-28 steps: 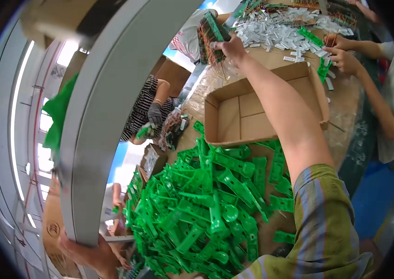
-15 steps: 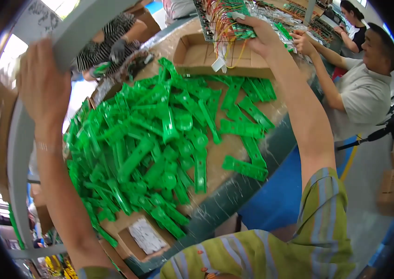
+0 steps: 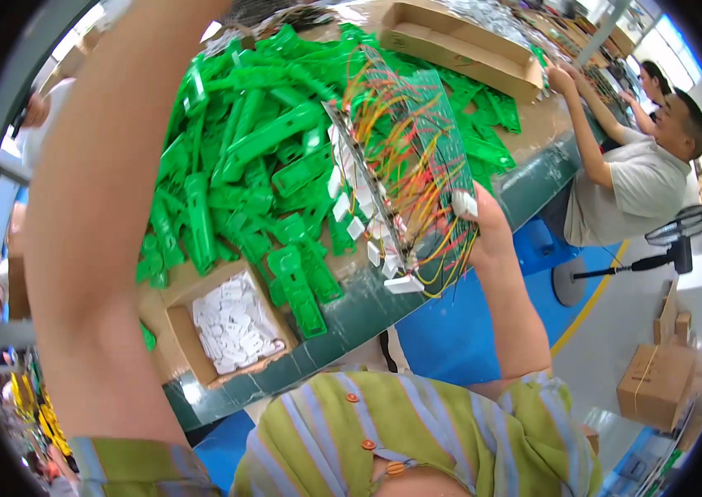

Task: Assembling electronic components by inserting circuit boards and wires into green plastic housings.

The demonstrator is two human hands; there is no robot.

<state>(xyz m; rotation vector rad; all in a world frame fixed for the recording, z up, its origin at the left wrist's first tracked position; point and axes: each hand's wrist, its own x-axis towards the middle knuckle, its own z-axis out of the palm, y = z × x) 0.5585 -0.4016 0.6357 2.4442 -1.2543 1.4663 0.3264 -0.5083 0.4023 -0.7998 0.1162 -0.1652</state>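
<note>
I am observing the right hand gripping rectangular green circuit boards, bristling with red, orange and yellow wires and white plastic connectors, before glossy green plastic parts. I cannot tell the out-of-view left hand's state.

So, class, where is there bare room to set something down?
Bare tabletop shows between the long cardboard box, the green pieces and the dark green table edge; a narrow strip runs along that edge, right of the small box of white pieces. Crowded: the green heap, beside wired boards in the right hand.
</note>
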